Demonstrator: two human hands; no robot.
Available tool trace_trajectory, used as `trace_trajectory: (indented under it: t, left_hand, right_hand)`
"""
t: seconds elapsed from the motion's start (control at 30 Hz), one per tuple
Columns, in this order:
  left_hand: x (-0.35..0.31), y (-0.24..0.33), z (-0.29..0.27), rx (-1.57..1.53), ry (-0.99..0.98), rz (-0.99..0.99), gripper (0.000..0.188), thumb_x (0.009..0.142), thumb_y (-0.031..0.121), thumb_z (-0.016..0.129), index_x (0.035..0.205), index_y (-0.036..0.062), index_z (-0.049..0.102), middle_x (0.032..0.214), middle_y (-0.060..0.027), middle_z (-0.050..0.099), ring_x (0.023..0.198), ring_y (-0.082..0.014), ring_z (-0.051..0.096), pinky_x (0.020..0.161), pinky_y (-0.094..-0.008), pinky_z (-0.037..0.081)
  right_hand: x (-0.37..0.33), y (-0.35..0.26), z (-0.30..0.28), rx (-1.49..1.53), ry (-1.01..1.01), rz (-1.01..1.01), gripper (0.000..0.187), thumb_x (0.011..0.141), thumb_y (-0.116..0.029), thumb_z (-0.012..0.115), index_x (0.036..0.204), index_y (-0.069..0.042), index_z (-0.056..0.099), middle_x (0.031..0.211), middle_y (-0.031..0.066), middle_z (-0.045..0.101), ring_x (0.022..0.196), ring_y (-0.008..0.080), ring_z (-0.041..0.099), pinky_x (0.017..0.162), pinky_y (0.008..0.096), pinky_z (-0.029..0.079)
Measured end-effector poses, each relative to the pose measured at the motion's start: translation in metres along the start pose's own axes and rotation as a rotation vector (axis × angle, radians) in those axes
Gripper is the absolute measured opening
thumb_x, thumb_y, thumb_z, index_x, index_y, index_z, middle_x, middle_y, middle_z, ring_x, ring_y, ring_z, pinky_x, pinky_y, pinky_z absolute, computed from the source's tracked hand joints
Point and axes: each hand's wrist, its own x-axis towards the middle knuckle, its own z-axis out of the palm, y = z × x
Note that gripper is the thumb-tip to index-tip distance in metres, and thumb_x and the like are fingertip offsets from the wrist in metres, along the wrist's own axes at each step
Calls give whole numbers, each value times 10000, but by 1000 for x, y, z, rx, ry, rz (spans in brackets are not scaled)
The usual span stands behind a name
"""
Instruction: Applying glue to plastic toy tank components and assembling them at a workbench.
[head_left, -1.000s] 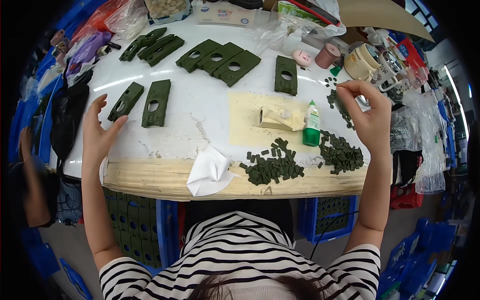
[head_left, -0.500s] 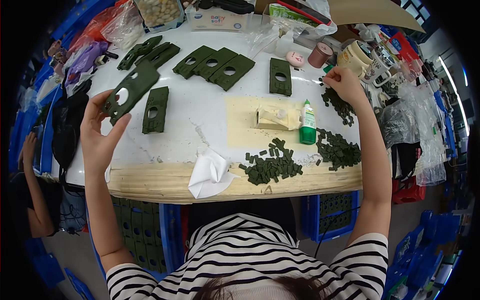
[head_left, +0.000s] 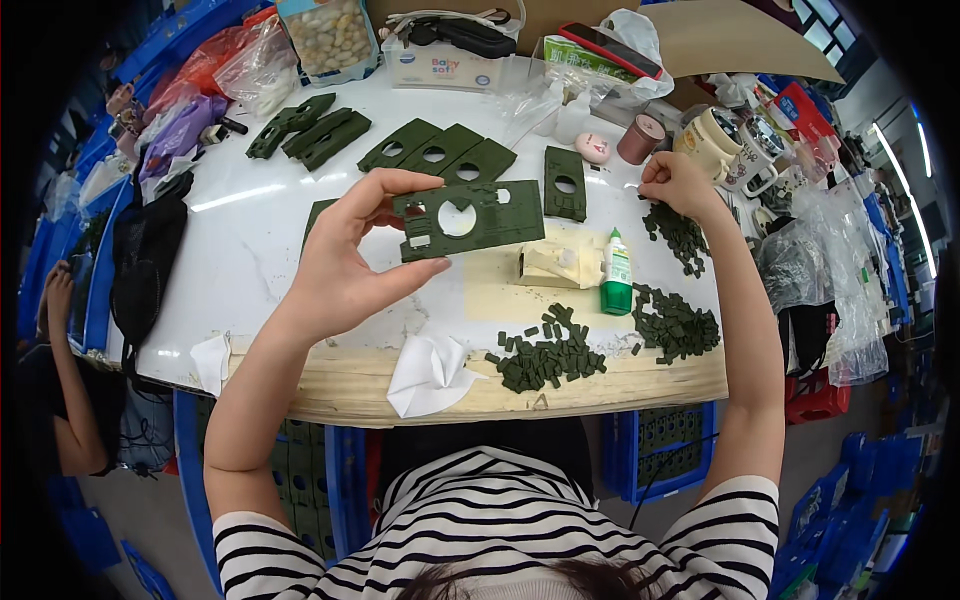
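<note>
My left hand [head_left: 335, 255] holds up a dark green plastic plate [head_left: 515, 222] by its left end, thumb below and fingers above. The plate has a big round hole and small cut-outs. My right hand [head_left: 683, 185] is pinched at the top of a pile of small dark green pieces [head_left: 680, 240]; what sits between its fingertips is too small to make out. Two more piles of little green pieces, a near one [head_left: 545, 355] and a right one [head_left: 677, 325], lie toward the front edge. A glue bottle [head_left: 617, 275] with a green base stands beside a cream-coloured block [head_left: 560, 266].
Similar green plates [head_left: 435, 155] lie across the back of the white table [head_left: 250, 235], one [head_left: 566, 195] apart on the right. A crumpled white tissue [head_left: 430, 375] rests at the wooden front edge. Mugs [head_left: 708, 145], a brown spool [head_left: 640, 138] and plastic bags crowd the right.
My left hand has carried the plate rightward to mid-table and turned it from steeply slanted to nearly level. My right hand stays by the pile, still pinched. The view has shifted slightly.
</note>
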Motion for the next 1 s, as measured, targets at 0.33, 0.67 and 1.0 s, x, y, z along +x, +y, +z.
trace_trajectory:
  t: [0.33, 0.67, 1.0]
  left_hand:
    - [-2, -2, 28, 148, 177, 205, 505, 686, 71, 783, 1151, 2, 597, 1039, -102, 642, 938, -190, 622, 823, -297, 476]
    - [-10, -3, 39, 259, 271, 264, 523, 641, 63, 810, 1123, 17, 613, 1020, -125, 648, 936, -263, 624, 828, -333, 483]
    - [-12, 1, 40, 324, 237, 310, 543, 629, 69, 817, 1126, 16, 604, 1047, -135, 654, 956, -275, 626, 844, -354, 479]
  right_hand:
    - [-86, -154, 6, 751, 8, -329, 143, 833, -43, 687, 958, 21, 716, 830, 38, 695, 709, 59, 586, 648, 209, 470]
    - [-105, -168, 23, 912, -145, -146, 174, 848, -82, 696, 980, 30, 678, 814, 43, 680, 724, 61, 617, 660, 182, 492]
    - [-105, -164, 40, 755, 22, -358, 176, 782, -146, 730, 825, 18, 684, 1003, 59, 576, 850, 95, 548, 788, 245, 441]
